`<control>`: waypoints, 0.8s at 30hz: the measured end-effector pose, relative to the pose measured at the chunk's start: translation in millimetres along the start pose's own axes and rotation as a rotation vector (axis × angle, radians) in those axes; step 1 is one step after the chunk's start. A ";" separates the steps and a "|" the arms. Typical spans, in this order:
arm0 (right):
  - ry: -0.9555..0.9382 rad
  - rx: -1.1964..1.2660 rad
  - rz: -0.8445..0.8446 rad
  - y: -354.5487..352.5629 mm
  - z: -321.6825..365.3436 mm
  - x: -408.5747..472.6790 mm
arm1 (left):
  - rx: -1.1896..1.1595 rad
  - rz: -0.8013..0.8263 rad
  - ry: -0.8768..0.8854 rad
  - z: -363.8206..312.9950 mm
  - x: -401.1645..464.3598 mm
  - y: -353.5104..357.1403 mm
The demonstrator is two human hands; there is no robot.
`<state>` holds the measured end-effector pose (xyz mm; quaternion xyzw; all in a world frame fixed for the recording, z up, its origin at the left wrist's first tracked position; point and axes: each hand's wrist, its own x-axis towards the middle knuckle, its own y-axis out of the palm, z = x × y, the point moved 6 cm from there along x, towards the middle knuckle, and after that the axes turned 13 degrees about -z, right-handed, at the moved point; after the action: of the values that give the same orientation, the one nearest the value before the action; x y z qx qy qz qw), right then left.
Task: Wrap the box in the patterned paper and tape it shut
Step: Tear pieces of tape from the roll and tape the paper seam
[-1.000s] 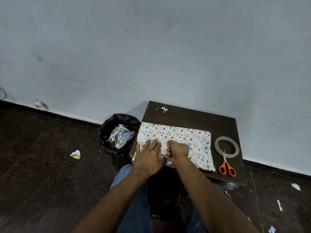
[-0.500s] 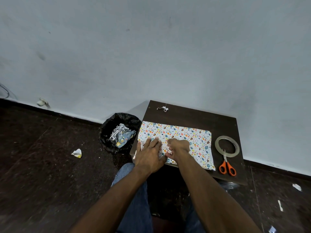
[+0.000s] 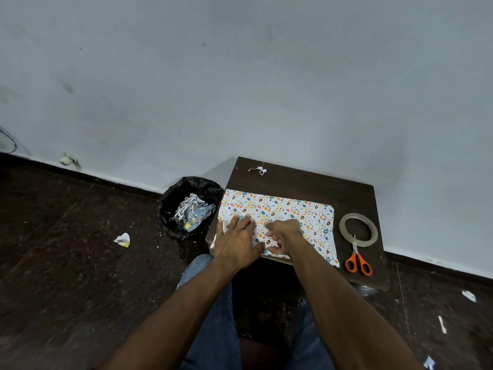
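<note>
Seated, a person presses the left hand [image 3: 238,241] flat on patterned paper [image 3: 288,212]; right hand [image 3: 284,236] w/ curled fingers pinches its near edge (tape roll [image 3: 358,229], scissors [image 3: 358,263] beside).

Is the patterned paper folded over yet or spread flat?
Mostly spread flat: patterned paper lies across the table; its near edge is hidden by both hands.

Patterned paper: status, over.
Left hand flat on patterned paper. Right hand curled at its near edge. Tape roll, scissors untouched.

arms: bare, no sleeves showing | hands: bare, no gloves | legs: blue denim jeans [image 3: 213,316]
</note>
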<state>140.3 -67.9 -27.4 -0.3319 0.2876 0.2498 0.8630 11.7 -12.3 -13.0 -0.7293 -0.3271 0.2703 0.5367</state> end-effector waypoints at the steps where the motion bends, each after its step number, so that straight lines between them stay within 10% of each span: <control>1: -0.001 -0.018 0.009 -1.3 -0.1 -1.5 | 0.006 0.003 0.000 -0.6 0.1 -0.7; 16: -0.168 0.006 -0.011 -33.0 -12.7 -2.9 | 0.030 0.039 0.004 -1.9 -0.5 -4.1; 24: -0.825 -0.560 -0.699 -161.5 6.5 27.1 | 0.022 0.040 0.008 -2.0 -0.5 -3.1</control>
<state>262.2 -162.5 27.9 -0.4969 -0.2730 0.1258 0.8141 12.3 -13.4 -9.5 -0.7308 -0.3074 0.2818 0.5404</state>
